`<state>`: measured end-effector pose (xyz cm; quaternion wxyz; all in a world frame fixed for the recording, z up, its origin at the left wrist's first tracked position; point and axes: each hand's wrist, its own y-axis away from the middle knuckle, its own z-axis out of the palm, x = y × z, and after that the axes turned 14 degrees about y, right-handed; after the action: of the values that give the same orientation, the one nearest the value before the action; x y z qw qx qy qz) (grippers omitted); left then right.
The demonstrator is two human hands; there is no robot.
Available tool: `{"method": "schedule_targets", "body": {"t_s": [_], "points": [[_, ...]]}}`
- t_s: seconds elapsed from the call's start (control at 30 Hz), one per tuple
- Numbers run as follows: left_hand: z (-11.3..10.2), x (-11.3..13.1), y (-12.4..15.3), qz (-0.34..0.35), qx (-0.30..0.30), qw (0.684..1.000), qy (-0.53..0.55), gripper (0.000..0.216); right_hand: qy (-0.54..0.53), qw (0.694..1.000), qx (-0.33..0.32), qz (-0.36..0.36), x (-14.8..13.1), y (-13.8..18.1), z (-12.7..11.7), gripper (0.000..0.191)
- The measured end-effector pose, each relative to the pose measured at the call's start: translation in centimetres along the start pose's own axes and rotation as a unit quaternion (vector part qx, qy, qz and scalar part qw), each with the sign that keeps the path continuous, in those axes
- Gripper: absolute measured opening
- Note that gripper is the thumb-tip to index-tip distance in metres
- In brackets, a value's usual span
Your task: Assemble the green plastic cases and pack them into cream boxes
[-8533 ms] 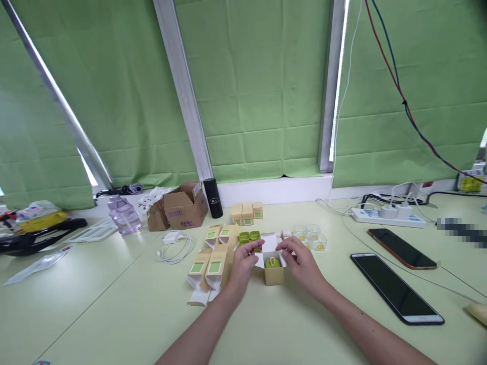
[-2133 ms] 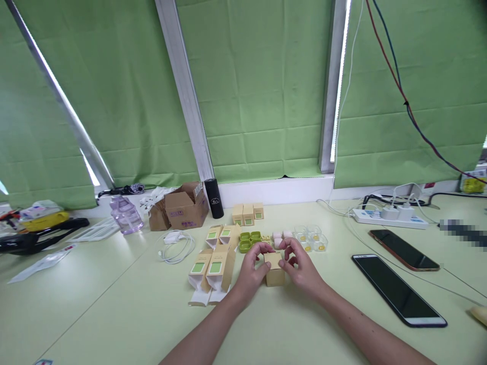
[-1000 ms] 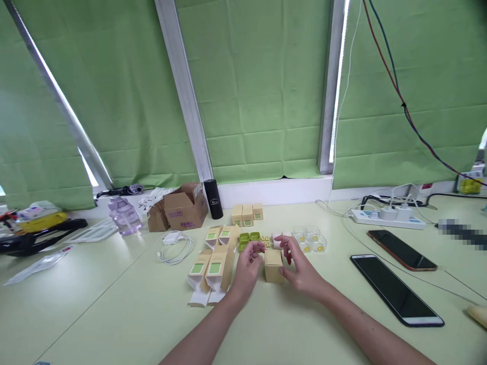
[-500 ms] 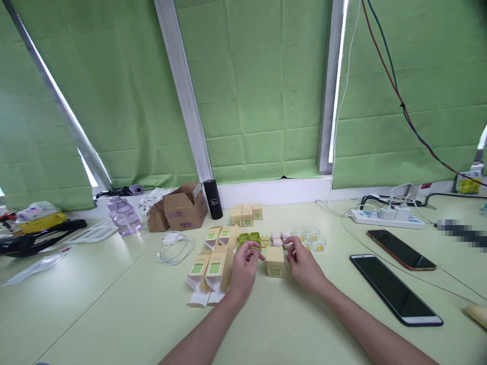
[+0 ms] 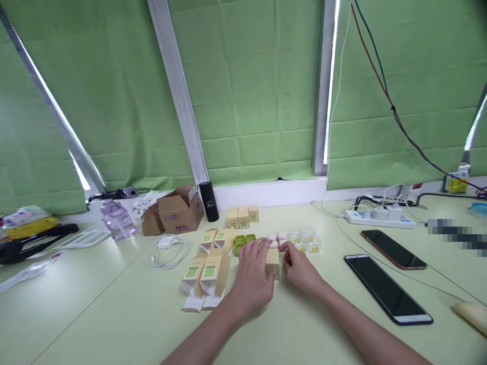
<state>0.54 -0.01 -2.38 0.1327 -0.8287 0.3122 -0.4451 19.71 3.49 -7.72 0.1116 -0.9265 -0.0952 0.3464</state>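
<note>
A small tan cardboard box [image 5: 274, 258] stands on the table between my hands. My left hand [image 5: 251, 271] is curled around its left side, fingers at the back and thumb at the front, covering part of it. Close by the box's right side, my right hand [image 5: 300, 266] has its fingers bent in and closed; whatever may be in them is hidden. Just behind are green cups [image 5: 245, 239], small pink pieces [image 5: 273, 244] and clear round containers [image 5: 307, 239] with yellow inside. Left of my left hand lie several tan boxes [image 5: 209, 271] with open white flaps.
Three closed tan boxes [image 5: 238, 218] stand farther back. A brown carton [image 5: 180, 210], black cylinder [image 5: 209, 201], purple bottle [image 5: 117, 220] and coiled white cable [image 5: 171, 251] are to the left. Two phones [image 5: 388, 289] and a power strip [image 5: 380, 218] lie to the right.
My left hand has moved right and come around the box, covering its left part. My right hand's fingers have curled in more beside it. The view has shifted slightly.
</note>
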Motion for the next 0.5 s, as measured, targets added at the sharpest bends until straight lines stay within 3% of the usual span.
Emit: {"method": "schedule_targets", "body": {"t_s": [0.13,0.37,0.5], "points": [[-0.1,0.6,-0.9,-0.003,-0.049,0.999,-0.014,0.071,0.003,1.000,0.003,0.000,-0.1,0.0,-0.1,0.038],[-1.3,1.3,-3.9,0.018,-0.124,0.989,-0.075,0.060,-0.001,1.000,-0.001,0.007,-0.3,0.1,-0.1,0.041],[-1.6,1.0,-5.4,0.031,-0.144,0.986,-0.073,0.040,-0.002,1.000,-0.003,0.010,-0.3,0.1,-0.1,0.042]]}}
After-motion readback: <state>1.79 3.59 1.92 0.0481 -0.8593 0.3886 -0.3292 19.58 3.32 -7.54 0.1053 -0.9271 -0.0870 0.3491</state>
